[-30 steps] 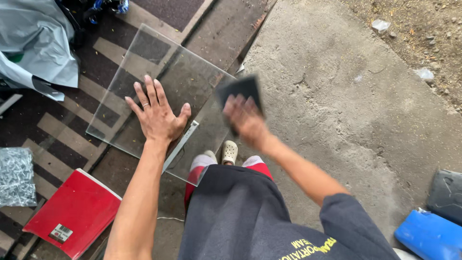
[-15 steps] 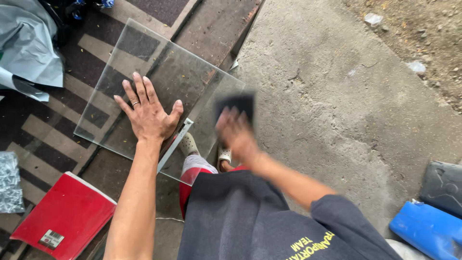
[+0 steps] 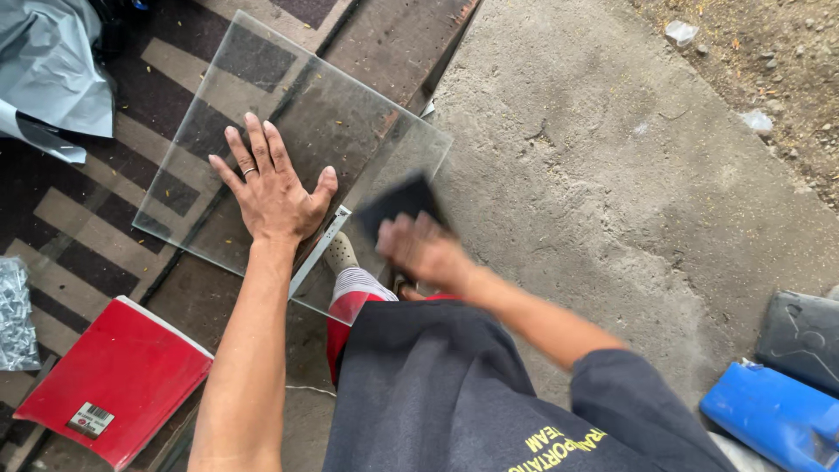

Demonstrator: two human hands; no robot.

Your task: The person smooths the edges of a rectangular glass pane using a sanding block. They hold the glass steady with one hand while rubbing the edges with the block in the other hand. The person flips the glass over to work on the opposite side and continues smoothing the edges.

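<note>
Head view: left hand [image 3: 273, 190] flat on glass pane [image 3: 288, 105]; right hand [image 3: 426, 251] grips dark pad [image 3: 398, 204].

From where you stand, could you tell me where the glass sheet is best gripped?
Probably by its two long edges, one from each side: the glass sheet is thin, flat and tilted, with bare edges. The left hand lies flat on it; the right hand holds a dark pad.

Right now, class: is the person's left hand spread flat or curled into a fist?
Spread flat: the left hand lies palm-down on the glass sheet, fingers splayed.
</note>
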